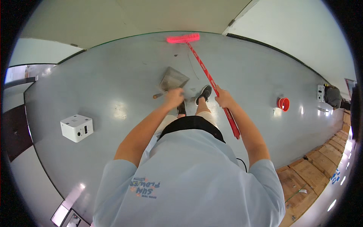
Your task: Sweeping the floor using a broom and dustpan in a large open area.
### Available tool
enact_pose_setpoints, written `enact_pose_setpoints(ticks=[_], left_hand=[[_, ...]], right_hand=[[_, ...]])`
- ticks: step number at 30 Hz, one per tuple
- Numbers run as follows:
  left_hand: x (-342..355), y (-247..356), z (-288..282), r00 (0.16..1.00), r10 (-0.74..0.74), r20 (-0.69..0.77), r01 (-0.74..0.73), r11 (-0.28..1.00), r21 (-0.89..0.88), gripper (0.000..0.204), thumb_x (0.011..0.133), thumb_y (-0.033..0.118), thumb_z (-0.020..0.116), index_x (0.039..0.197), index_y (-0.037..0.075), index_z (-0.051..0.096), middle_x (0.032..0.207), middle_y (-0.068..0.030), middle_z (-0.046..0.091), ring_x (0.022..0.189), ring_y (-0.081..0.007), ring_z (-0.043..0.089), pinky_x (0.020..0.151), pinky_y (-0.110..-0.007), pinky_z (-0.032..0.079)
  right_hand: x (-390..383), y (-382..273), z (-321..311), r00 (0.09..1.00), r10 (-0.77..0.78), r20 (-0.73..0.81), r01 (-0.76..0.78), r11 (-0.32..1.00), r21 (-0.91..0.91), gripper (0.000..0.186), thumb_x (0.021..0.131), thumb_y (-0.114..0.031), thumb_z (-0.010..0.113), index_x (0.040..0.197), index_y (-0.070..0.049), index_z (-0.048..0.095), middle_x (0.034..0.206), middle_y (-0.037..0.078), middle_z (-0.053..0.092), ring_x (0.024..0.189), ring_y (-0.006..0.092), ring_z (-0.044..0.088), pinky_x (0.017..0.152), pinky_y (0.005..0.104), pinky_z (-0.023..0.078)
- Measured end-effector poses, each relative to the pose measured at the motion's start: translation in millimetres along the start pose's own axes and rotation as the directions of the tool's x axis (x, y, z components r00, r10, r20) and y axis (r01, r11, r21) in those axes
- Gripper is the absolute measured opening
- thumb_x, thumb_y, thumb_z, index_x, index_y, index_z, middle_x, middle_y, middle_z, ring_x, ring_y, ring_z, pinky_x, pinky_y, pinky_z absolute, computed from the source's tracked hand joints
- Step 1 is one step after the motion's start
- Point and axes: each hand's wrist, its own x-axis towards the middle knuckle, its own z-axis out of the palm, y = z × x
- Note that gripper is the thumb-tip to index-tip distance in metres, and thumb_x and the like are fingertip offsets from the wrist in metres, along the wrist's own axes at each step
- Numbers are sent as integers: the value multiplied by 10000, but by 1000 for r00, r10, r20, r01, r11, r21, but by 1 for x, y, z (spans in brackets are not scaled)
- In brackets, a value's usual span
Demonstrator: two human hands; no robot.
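"Two tools for us; how do we have them?"

"Our right hand (224, 98) is wrapped around the red broom (205, 70), partway along its handle, probably so the rest can run back beside our waist while the pink brush head (183, 38) reaches the floor (124, 72) near the wall (132, 17) ahead."

"And our left hand (174, 98)?"

"It looks curled tight on the handle of the dustpan (174, 78), whose tan end pokes out to its left. That grip likely keeps the dustpan low and steady, just ahead of our shoes (204, 93). We can't tell whether it touches the floor."

"Why there?"

"We'd say that spot, between shoes and brush head, gives both tools room. A small dark bit (176, 55) lies between them. The red bucket (283, 104) and white box (76, 128) stand well apart on either side, leaving our elbows free."
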Motion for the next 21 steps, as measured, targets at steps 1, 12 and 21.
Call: enact_pose_setpoints(ticks=[1, 12, 21], left_hand=[[-1, -18, -9, 975, 12, -221, 24, 987, 160, 299, 686, 191, 505, 943, 51, 568, 1016, -155, 534, 880, -303, 526, 771, -372, 405], [-16, -127, -1, 834, -544, 92, 550, 807, -215, 274, 734, 224, 454, 933, 62, 550, 702, -159, 585, 679, -264, 581, 614, -378, 433], [-20, -164, -25, 934, -353, -51, 351, 935, -44, 205, 717, 90, 455, 865, 40, 588, 772, -175, 582, 700, -294, 577, 641, -375, 451]], right_hand=[[22, 29, 19, 983, -145, -111, 120, 972, -201, 604, 680, -95, 480, 1228, 17, 252, 693, 229, 557, 548, 315, 565, 517, 385, 456], [-107, 45, 22, 941, 267, 209, -176, 911, -372, 617, 736, -89, 439, 1278, -59, 147, 629, 200, 548, 439, 260, 541, 422, 355, 445], [-178, 10, 10, 856, 435, 277, -496, 844, 205, 573, 771, -89, 467, 1282, -61, 209, 571, 60, 467, 407, 139, 472, 370, 269, 410]])
